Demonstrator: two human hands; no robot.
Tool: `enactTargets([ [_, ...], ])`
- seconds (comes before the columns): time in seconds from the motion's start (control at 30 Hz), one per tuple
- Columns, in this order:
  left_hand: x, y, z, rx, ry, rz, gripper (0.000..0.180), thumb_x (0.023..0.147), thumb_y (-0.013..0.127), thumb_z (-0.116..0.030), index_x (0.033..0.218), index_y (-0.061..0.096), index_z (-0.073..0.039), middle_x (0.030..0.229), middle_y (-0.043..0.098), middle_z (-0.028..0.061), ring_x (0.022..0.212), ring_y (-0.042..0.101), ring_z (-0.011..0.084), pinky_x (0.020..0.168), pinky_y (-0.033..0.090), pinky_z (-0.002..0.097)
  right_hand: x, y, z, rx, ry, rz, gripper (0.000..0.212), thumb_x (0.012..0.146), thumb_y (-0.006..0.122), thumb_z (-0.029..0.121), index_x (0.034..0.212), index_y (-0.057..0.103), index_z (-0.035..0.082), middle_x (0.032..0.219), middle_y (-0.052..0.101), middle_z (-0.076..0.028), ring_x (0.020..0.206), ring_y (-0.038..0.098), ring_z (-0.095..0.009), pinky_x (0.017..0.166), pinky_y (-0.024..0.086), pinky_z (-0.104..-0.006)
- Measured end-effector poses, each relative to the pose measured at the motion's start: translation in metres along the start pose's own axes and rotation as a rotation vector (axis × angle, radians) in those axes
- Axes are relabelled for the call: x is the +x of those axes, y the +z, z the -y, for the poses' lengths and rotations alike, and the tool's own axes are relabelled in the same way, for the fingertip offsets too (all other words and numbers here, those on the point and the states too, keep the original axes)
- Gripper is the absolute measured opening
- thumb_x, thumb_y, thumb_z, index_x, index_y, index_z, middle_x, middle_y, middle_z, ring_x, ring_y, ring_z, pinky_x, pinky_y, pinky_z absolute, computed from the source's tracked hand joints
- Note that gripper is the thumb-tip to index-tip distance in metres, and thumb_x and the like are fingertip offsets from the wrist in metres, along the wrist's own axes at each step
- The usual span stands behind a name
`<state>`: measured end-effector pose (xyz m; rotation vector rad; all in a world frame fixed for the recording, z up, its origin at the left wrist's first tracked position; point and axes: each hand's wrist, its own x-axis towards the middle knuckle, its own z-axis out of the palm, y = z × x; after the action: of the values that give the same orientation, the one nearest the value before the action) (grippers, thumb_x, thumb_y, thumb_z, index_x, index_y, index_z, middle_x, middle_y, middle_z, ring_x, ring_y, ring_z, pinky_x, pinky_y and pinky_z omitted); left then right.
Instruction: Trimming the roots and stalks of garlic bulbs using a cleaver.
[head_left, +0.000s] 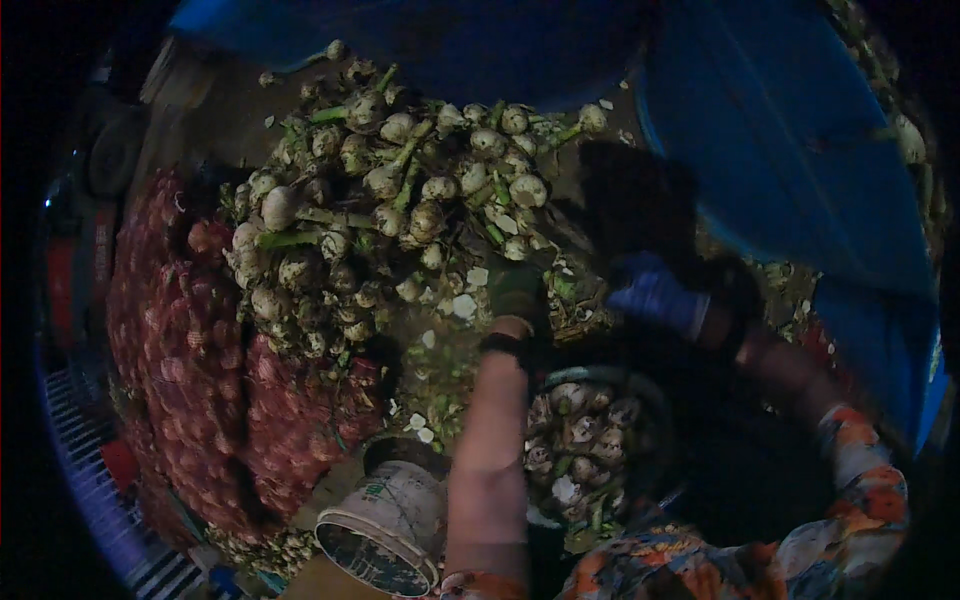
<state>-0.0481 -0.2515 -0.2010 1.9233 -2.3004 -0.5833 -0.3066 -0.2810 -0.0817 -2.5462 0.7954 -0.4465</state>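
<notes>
A large heap of garlic bulbs (425,220) with dirty roots and cut green stems lies on the ground in front of me. My left hand (517,290), in a dark green glove, reaches to the near edge of the heap; shadow hides its fingers. To its right, my right hand (655,295) wears a blue glove and looks closed, slightly blurred; what it may hold does not show. Just below both hands stands a dark round bucket (655,390), with trimmed garlic bulbs (582,440) in it. White cut pieces (464,306) lie beside my left hand.
Red mesh sacks (185,370) filled with bulbs stand at the left. A dirty white bucket (395,510) leans on its side left of my forearm. Blue tarps (790,130) cover the far and right sides. More bulbs (265,550) lie at the lower left.
</notes>
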Motion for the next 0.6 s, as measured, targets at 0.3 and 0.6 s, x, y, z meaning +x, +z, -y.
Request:
enactTargets([
  [0.3,-0.011,-0.044,-0.026,-0.580,-0.111,-0.360,0.052,0.065,0.074,-0.012,0.112,0.055,-0.003,0.095,0.064,0.0097,0.081,0.061,0.0241,0.074,0.048,0.0373,-0.032,0.014,-0.013,0.440,0.502,0.026,0.043,0.074,0.071,0.029,0.102,0.060,-0.002,0.095,0.062,-0.020,0.086,0.060,-0.030,0.075,0.049,-0.0383],
  [0.6,-0.083,-0.107,-0.030,-1.410,-0.285,-0.134,0.046,0.087,0.062,-0.035,0.119,0.053,-0.003,0.099,0.065,0.0118,0.081,0.064,0.0197,0.065,0.053,0.0312,0.049,-0.064,0.069,0.017,0.259,0.289,0.027,0.069,0.071,0.030,0.083,0.060,0.010,0.081,0.059,-0.010,0.072,0.061,-0.033,0.061,0.050,-0.0425],
])
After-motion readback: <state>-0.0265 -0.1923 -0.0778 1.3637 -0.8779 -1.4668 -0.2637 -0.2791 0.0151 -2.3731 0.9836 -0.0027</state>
